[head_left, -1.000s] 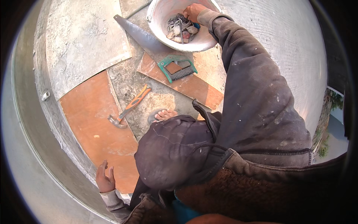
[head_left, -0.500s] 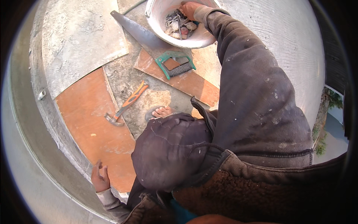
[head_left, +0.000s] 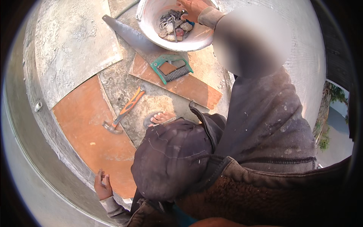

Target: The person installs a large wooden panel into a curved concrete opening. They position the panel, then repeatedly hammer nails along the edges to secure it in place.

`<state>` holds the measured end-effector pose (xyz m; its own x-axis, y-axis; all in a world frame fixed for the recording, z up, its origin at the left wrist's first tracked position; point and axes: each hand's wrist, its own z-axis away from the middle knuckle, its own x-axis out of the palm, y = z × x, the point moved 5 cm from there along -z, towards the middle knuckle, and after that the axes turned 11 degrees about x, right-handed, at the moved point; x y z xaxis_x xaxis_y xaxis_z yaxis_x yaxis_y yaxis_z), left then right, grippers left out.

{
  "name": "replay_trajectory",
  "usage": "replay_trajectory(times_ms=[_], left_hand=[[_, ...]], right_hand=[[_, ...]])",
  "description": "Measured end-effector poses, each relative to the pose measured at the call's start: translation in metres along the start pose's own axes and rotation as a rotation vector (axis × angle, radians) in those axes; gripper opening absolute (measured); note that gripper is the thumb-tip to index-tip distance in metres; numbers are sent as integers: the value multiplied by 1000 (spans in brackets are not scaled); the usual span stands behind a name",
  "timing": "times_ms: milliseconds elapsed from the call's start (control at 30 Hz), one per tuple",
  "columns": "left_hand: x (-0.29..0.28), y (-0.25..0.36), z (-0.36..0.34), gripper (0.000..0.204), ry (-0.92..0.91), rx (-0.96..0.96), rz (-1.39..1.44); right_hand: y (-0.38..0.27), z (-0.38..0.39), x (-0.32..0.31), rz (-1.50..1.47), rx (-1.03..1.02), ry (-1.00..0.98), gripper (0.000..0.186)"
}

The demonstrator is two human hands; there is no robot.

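Bucket (head_left: pixel 200 40) stands at the upper centre of the frame, string (head_left: pixel 165 25) tangled among small odds and ends at its bottom. Over its mouth, the right hand (head_left: pixel 193 10) spreads thumb and fingers, with nothing visible between them; I cannot tell whether it touches the wall. Reaching in well probably means keeping the fingers clear of the tangle. Just below, the saw (head_left: pixel 149 47) lies across a board (head_left: pixel 206 95), its blade running close beside the bucket. Hammer (head_left: pixel 124 109) and plywood (head_left: pixel 85 121) lie left of centre. The left hand (head_left: pixel 102 186), lower left, is empty, fingers parted.
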<state>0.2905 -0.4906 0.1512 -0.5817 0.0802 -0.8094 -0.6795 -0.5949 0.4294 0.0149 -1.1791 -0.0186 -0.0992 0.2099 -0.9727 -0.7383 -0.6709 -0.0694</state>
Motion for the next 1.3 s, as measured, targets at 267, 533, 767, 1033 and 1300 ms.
replay_trajectory(times_ms=[267, 533, 767, 1033, 1300], left_hand=[[-1, 8, -10, 38, -14, 10, 18], [9, -11, 10, 40, -3, -106, 75], [7, -4, -3, 41, -49, -52, 38], [7, -16, 8, 41, -12, -114, 107], [11, -16, -4, 42, -31, -84, 100]], right_hand=[[-50, 20, 11, 237, -213, -380, 58], [-37, 35, 13, 364, -195, -434, 43], [-45, 46, -2, 444, -357, -117, 54], [-13, 63, -54, 405, -316, -83, 50], [6, 21, 2, 347, -342, 18, 29]])
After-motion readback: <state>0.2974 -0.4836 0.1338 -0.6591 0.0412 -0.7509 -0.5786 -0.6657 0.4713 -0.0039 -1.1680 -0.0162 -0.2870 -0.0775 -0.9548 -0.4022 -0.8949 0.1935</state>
